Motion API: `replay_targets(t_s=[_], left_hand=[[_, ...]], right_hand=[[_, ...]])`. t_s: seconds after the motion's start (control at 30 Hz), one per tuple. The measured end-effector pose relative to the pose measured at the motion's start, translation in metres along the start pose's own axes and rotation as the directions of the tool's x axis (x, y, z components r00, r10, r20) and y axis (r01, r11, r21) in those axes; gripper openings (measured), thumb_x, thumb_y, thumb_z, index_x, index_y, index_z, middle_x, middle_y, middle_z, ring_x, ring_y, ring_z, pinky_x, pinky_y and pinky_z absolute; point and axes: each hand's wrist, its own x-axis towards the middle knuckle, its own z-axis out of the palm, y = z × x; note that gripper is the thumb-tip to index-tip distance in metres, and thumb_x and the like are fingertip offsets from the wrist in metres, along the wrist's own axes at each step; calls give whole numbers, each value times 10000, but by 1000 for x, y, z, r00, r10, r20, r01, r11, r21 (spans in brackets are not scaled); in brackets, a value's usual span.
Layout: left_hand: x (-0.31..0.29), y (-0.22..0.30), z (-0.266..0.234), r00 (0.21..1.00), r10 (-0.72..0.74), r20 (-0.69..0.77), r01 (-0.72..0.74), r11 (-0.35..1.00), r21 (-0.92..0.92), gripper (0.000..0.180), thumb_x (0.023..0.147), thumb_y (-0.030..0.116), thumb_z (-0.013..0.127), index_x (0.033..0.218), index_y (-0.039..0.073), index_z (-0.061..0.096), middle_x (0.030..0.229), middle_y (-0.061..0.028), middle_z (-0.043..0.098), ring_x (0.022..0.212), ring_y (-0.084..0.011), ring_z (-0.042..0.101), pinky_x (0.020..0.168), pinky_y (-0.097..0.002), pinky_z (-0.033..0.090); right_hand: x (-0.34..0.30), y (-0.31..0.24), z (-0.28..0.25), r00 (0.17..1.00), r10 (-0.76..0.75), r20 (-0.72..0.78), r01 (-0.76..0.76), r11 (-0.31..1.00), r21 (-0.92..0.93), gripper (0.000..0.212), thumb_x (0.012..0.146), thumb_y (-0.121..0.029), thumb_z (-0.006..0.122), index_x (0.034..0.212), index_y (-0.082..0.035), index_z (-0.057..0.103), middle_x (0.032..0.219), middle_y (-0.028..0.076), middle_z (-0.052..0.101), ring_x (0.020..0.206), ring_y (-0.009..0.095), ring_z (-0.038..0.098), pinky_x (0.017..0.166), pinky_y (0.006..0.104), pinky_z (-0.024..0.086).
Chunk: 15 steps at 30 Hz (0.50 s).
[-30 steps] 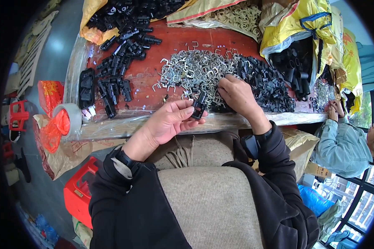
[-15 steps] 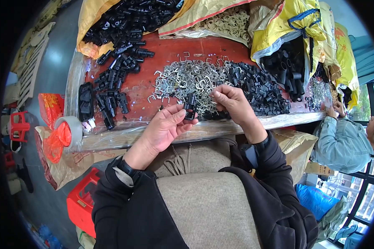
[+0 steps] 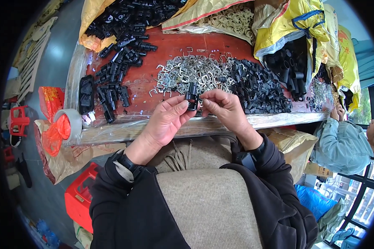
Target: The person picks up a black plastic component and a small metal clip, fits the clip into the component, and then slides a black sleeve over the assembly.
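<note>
My left hand (image 3: 167, 120) grips a black plastic pipe fitting (image 3: 191, 92) upright between thumb and fingers, at the table's front edge. Against the fitting's right side, my right hand (image 3: 227, 108) is closed in a pinch; whatever lies between its fingertips is too small and hidden to name. Just beyond both hands spreads a heap of U-shaped metal clips (image 3: 195, 70). Joining it on the right is a pile of small black plastic pieces (image 3: 257, 89). More black fittings (image 3: 112, 74) lie loose along the table's left side.
The red tabletop (image 3: 147, 62) has a plastic-wrapped wooden edge (image 3: 112, 132). Sacks of parts stand at the back, with a yellow sack (image 3: 274, 33) holding black tubes (image 3: 297, 81). A tape roll (image 3: 74, 128) hangs at the left corner, above a red stool (image 3: 79, 195). A co-worker (image 3: 345, 141) sits at right.
My right hand has moved left and down to meet the fitting; before, it was held apart, pinching something small and thin. My left hand still holds the fitting, slightly higher in view.
</note>
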Motion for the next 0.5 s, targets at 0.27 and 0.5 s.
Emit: replay_targets(t_s=[0.27,0.5], left_hand=[[0,0,0,999,32,-14,-32,999,-6,246,814,150,517,998,-12,510,958,-112,565,896,-165,544,821,-280,437],[-4,2,0,998,-42,-44,42,999,8,244,810,155,525,1005,8,516,945,-99,572,854,-164,563,771,-262,460]], right_hand=[[-2,-5,4,999,46,-7,-46,998,-36,105,842,-78,466,874,21,477,688,54,552,610,99,561,540,200,464],[-2,-7,1,997,78,21,-80,988,132,105,841,-100,477,848,5,484,686,35,534,590,79,518,534,188,430]])
